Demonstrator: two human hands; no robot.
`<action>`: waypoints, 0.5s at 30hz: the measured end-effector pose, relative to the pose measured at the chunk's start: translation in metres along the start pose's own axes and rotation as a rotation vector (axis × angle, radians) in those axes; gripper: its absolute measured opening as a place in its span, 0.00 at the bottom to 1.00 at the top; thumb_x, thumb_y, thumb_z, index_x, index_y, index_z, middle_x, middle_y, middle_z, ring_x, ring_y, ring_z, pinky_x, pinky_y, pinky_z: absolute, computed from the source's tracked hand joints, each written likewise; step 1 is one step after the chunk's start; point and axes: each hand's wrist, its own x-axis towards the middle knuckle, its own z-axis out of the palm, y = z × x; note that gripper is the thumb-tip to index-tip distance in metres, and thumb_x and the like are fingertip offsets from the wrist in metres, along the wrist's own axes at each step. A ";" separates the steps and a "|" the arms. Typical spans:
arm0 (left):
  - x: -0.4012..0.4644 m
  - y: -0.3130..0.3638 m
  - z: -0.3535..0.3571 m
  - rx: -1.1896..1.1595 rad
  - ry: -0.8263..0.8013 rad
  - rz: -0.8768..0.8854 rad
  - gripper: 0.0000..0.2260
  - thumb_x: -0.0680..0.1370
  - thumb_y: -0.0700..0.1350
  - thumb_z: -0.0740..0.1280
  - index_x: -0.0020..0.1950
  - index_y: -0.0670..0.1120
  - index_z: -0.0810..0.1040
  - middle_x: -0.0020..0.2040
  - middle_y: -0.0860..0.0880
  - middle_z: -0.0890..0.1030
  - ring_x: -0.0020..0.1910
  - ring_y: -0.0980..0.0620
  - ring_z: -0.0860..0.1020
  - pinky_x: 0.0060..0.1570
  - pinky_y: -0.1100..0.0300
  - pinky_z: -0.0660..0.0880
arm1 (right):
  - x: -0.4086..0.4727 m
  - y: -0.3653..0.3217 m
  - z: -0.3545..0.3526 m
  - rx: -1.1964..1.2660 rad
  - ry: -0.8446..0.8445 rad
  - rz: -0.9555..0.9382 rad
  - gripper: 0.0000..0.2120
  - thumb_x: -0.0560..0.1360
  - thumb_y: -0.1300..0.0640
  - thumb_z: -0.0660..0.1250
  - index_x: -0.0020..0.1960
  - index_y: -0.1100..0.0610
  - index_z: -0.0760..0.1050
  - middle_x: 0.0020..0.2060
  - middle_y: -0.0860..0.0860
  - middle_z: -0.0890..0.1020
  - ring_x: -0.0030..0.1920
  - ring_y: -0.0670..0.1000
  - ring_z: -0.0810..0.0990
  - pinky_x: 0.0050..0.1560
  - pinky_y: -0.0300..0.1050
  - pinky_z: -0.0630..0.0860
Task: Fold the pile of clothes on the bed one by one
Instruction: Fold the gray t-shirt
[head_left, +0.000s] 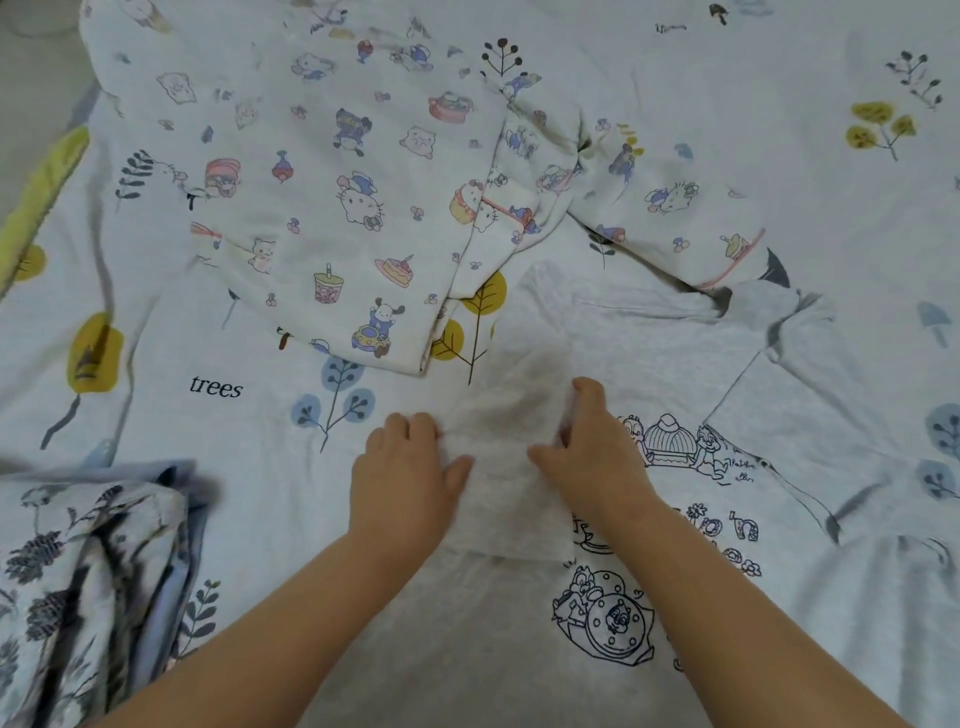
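1. While both forearms reach in from the near edge, angled toward each other, the two hands sit side by side on a folded strip of the grey sweatshirt (613, 332) in the middle of the bed (779, 62).
2. Left hand (408, 467): palm down, knuckles up, fingers curled at the tips into the cloth, thumb splayed right. Grip looks like a pinch on the fabric edge; fingertips are tucked under, so I cannot tell how firm it is.
3. Right hand (592, 452): palm down and tilted, fingers bent and bunching the same strip, thumb pointing left toward the other thumb. Grip is closed on the fabric.
4. Thumbs are near each other, not touching; a puckered band of cloth lies between them.
5. Sweatshirt lies flat, spread to the right, outline cartoon print showing beside and under the right wrist, one sleeve out toward the right edge.
6. Cartoon-print pyjama top (332, 171) lies beyond the hands, upper left to centre, one sleeve crossing onto the sweatshirt's far edge.
7. Bunched leaf-print fabric (88, 571) sits at the near left corner, apart from the hands.
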 end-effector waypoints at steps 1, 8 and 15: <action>0.000 -0.003 0.001 0.002 0.004 -0.013 0.17 0.77 0.57 0.60 0.58 0.46 0.69 0.54 0.48 0.73 0.53 0.47 0.73 0.50 0.55 0.69 | 0.000 0.001 0.003 -0.019 -0.001 -0.009 0.30 0.74 0.65 0.64 0.71 0.54 0.54 0.45 0.54 0.78 0.43 0.51 0.77 0.43 0.45 0.73; -0.012 -0.022 -0.004 -0.085 -0.070 -0.008 0.16 0.77 0.59 0.58 0.40 0.48 0.71 0.35 0.54 0.73 0.38 0.52 0.74 0.34 0.60 0.66 | 0.016 -0.001 -0.023 -0.317 0.170 0.003 0.23 0.76 0.60 0.59 0.70 0.54 0.60 0.58 0.58 0.71 0.57 0.58 0.71 0.50 0.48 0.68; -0.013 -0.041 -0.002 -0.332 -0.001 -0.079 0.09 0.78 0.51 0.63 0.40 0.51 0.66 0.34 0.57 0.71 0.31 0.62 0.69 0.28 0.69 0.61 | 0.070 -0.028 -0.008 -0.783 0.003 -0.280 0.24 0.77 0.58 0.60 0.72 0.49 0.60 0.60 0.58 0.63 0.56 0.59 0.68 0.51 0.50 0.70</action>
